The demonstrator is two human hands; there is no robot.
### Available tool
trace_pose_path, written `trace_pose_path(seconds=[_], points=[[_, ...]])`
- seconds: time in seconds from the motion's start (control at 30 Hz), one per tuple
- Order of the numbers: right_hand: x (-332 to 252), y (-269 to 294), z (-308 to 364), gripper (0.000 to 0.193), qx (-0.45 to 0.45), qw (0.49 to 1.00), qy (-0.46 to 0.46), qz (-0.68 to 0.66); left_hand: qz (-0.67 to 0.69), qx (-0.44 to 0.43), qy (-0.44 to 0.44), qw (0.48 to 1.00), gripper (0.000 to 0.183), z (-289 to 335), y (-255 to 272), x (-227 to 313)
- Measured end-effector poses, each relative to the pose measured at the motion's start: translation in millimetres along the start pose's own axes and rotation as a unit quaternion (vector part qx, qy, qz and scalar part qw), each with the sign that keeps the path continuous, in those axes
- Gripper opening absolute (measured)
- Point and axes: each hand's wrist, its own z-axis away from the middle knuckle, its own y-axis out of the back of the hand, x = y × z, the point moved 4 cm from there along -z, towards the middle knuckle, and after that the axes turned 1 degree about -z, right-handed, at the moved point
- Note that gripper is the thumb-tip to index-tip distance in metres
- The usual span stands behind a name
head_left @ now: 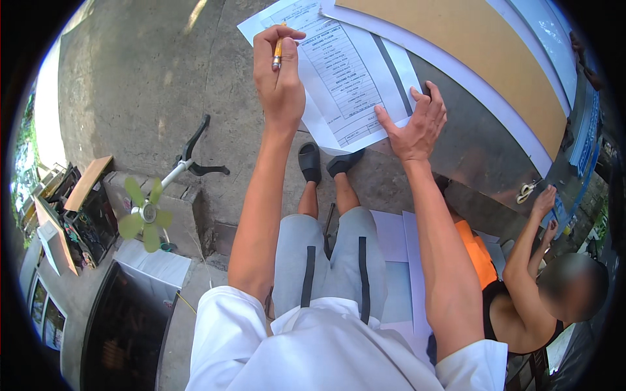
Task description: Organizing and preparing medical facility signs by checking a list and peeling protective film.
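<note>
Left hand [280, 91] pinching a yellow pencil [278, 53] between thumb and fingers, above the left side of a printed schedule sheet [349, 81], which lies at the near edge of a grey tabletop [466, 114]. Right hand [416, 130] with fingers spread and bent, its thumb over the sheet's right margin; whether it presses cannot be told.

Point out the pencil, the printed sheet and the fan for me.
Pencil [277, 53]: head view, yellow shaft.
Printed sheet [349, 83]: head view, middle of its list.
Fan [149, 213]: head view, central hub.
</note>
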Motion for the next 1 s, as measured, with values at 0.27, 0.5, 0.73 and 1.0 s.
trace_pose_path(seconds=[0.27,0.5,0.73,1.0], points=[[-6,0,3,0.073,-0.006,1.000,0.002,0.002,-0.170,-0.121,-0.181,0.961,0.016,-106,-48,-28],[1,3,4,0.073,-0.009,1.000,-0.004,0.020,-0.025,-0.202,-0.073,0.976,0.031,-84,-62,0],[1,1,3,0.071,0.000,1.000,-0.006,-0.005,-0.075,-0.014,-0.059,0.995,0.035,-63,-19,-22],[-3,-2,2,0.072,0.001,1.000,-0.001,-0.001,-0.184,-0.068,-0.178,0.964,0.032,-80,-54,-25]])
